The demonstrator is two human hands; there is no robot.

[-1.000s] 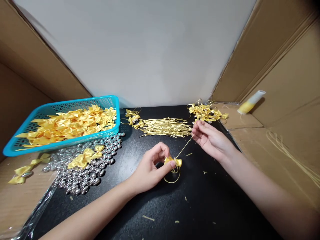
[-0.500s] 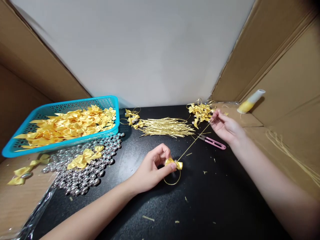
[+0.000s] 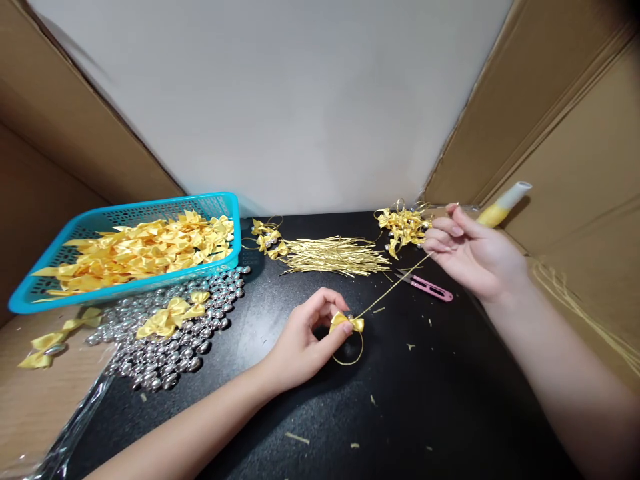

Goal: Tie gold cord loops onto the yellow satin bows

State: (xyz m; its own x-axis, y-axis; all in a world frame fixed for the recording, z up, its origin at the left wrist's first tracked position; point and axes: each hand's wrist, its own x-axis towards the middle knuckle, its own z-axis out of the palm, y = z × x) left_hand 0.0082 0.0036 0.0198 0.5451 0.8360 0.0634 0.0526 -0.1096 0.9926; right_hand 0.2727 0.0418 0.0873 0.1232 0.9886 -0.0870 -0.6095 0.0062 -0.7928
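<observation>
Between the thumb and fingers of my left hand (image 3: pixel 315 333) is a yellow satin ribbon bow (image 3: pixel 356 324), just above the black tabletop. A small loop of gold cord hangs below the bow. From the bow a gold cord (image 3: pixel 387 290) runs up to the right, drawn straight, into the curled fingers of my right hand (image 3: pixel 470 250). Its end is hidden in those fingers. Pink thread snips (image 3: pixel 430 288) lie on the table below my right hand. A pile of finished-looking bows with cord loops (image 3: pixel 404 225) sits just left of that hand.
A blue basket (image 3: pixel 237 227) of yellow bows stands at the left, with many silver beads (image 3: pixel 175 357) spread before it. Cut gold cords (image 3: pixel 335 255) lie at the back middle. A yellow-and-white tube (image 3: pixel 510 200) is at the right. Cardboard walls (image 3: pixel 590 147) flank the table.
My right hand has moved a little right and turned, its fingers curling more around the cord. My left hand holds the bow in nearly the same place.
</observation>
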